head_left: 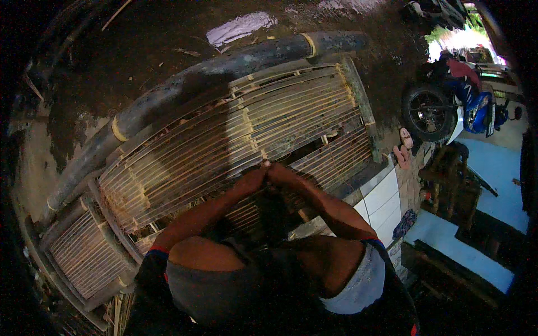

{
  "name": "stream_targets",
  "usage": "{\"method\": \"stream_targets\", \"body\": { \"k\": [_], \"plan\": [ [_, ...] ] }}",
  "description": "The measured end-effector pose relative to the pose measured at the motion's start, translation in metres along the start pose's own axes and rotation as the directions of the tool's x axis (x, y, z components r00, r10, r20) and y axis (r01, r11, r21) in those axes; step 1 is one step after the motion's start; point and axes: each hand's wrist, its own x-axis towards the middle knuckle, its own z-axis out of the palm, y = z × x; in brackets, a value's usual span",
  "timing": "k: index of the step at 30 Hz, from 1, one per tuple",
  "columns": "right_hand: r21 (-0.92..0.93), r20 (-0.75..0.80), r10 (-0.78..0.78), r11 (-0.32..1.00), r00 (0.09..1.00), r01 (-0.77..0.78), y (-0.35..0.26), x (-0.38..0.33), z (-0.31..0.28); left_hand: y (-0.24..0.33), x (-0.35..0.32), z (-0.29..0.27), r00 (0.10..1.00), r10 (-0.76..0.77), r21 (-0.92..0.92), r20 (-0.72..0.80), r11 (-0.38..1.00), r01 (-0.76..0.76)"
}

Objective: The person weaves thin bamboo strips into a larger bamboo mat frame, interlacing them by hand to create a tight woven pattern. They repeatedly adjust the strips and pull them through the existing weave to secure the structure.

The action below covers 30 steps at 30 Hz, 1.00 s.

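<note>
My left hand [253,177] and my right hand [278,175] meet in front of my knees, over the near edge of a panel of thin bamboo slats [185,162]. Both sets of fingers are closed and pressed together at the end of a pale cross strip [246,120] that runs over the slats. Something small and light shows at the fingertips, too dark and small to name. Narrow gaps separate the long slats, and a dark opening [305,154] lies in the slatwork just right of my hands.
A thick bamboo pole [213,70] borders the panel's far side. A smaller slatted section [84,255] lies at the lower left. To the right are white tiles [381,196], pink sandals [401,154], a dark patterned sandal [404,223], a blue motorcycle [476,112] and a wooden stool [448,179].
</note>
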Motion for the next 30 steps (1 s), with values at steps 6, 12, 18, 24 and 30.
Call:
{"method": "stream_targets", "body": {
  "k": [6,12,18,24,30],
  "plan": [
    [0.195,0.153,0.31,0.922,0.938,-0.336,-0.053,-0.021,0.005,0.017,-0.03,-0.01,0.993,-0.114,-0.038,-0.022,0.993,0.113],
    [-0.393,0.198,-0.167,0.889,0.966,0.234,-0.041,-0.023,-0.025,0.017,-0.023,0.002,0.996,-0.025,-0.131,-0.085,0.991,0.014],
    [-0.892,0.199,-0.133,0.386,0.971,0.235,-0.141,-0.066,-0.056,-0.022,-0.043,-0.007,0.936,0.305,0.383,-0.176,0.897,-0.22],
    [-0.822,0.006,-0.176,0.56,0.984,0.105,-0.136,-0.099,-0.093,0.013,-0.066,0.003,0.884,0.213,0.404,-0.417,0.914,-0.029],
    [-0.402,-0.19,-0.177,0.911,0.966,0.088,-0.063,-0.092,-0.067,0.036,-0.059,0.008,0.902,0.179,0.332,-0.392,0.942,-0.043]
  ]
}}
